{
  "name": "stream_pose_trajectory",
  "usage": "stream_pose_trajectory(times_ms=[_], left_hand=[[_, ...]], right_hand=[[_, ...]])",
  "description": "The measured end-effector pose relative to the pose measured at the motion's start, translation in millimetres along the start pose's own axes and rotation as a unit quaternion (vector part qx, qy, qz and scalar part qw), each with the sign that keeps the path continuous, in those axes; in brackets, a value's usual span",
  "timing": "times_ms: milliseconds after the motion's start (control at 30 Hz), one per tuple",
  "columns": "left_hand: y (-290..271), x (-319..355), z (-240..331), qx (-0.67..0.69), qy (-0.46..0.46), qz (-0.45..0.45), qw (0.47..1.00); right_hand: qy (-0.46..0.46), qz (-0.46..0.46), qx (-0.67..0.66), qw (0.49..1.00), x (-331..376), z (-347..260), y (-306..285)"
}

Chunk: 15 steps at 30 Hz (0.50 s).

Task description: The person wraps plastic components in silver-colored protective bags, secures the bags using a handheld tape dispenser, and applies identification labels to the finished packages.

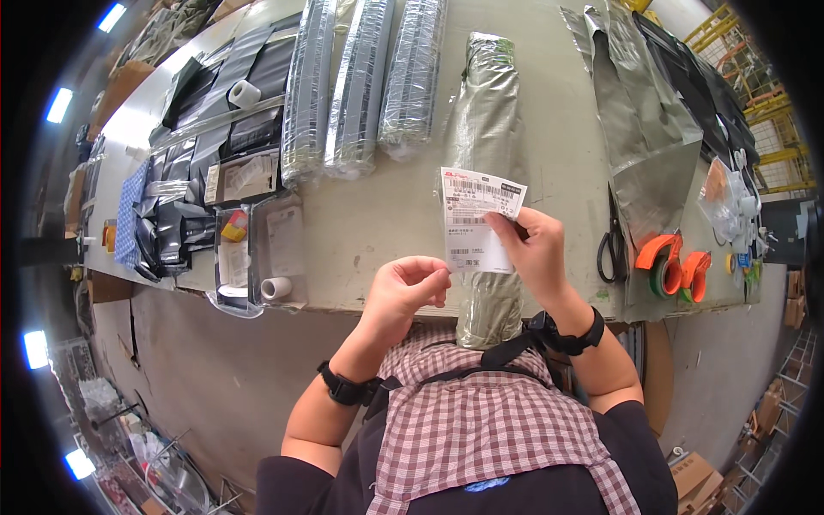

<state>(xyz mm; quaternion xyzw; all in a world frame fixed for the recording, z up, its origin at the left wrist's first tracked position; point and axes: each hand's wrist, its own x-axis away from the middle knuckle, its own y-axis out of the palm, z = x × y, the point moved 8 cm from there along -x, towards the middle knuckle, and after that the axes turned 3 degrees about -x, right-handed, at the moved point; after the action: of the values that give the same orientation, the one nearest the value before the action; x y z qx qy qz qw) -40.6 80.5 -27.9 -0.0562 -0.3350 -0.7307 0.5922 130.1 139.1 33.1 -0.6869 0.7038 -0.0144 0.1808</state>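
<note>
A white shipping label (470, 225) with barcodes and red print is held up over a long parcel in grey-green plastic wrap (489, 120). My right hand (536, 249) pinches the label at its right side, thumb on the printed face. At the label's lower left corner, my left hand (408, 290) is closed in a pinch; whether its fingertips grip the corner or something thin is too small to tell. The wrapped parcel runs lengthwise away from me, its near end hanging over the table edge against my checked apron (481, 421).
Three clear-wrapped rolls (356, 94) lie left of the parcel. Farther left are black plastic bags (180, 223) and a clear bin (279, 245). To the right are grey bags (639, 146), black scissors (612, 245) and orange tape dispensers (659, 262) along the table's front edge (343, 305).
</note>
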Motion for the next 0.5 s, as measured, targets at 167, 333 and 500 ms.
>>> stream_pose_trajectory(times_ms=[167,333,500], left_hand=[[4.5,2.6,3.2,-0.003,0.013,-0.009,1.000],[10.1,4.1,4.6,0.002,0.011,-0.025,1.000],[11.4,0.5,2.3,-0.003,0.019,-0.030,0.999]], right_hand=[[0.036,-0.037,0.021,0.998,-2.4,11.3,9.4],[-0.212,0.082,0.290,0.930,3.0,-40.2,17.0],[0.001,-0.207,-0.013,0.978,30.9,-26.9,23.1]])
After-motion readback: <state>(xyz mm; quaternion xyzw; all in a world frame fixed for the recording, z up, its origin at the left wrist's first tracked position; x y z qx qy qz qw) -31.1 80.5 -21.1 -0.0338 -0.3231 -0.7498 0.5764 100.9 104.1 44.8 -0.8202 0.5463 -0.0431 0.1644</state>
